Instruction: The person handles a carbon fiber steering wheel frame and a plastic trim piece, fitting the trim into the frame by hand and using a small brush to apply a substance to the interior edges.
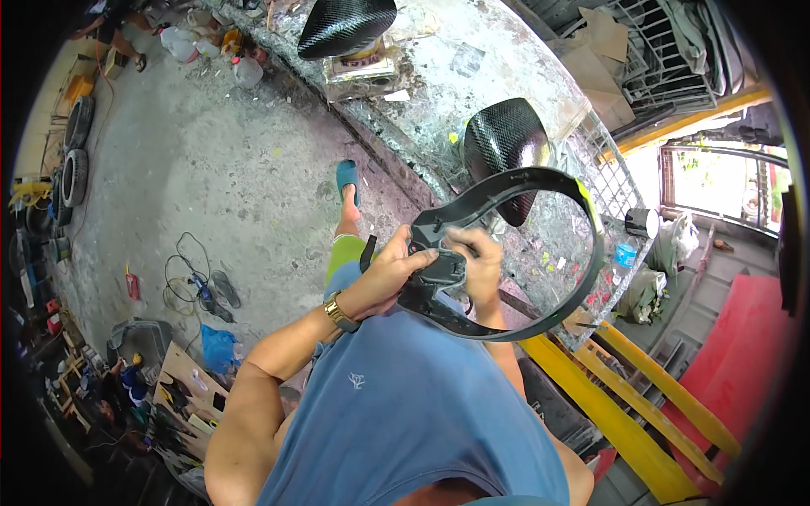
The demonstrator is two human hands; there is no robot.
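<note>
A black plastic part [594, 253], a large open ring with a bracket-like base, is held in front of my blue shirt. My left hand [392, 271], with a gold watch on the wrist, closes round the left side of the base, its thumb pressed on top. My right hand [479, 263] is on the inner side of the same base, fingers bent against it and slightly blurred. Whatever its fingertips may pinch is hidden. Just beyond the ring, a glossy carbon-fibre shell [504, 139] rests on the stained worktable [472, 72], partly behind the ring's upper edge.
Another carbon-fibre shell [346, 27] sits on a tin [361, 74] at the table's far end. Yellow beams [607, 413] and a red panel [717, 346] are at right. Cables with a power tool [204, 291] lie on the floor at left, near a blue bag [219, 348].
</note>
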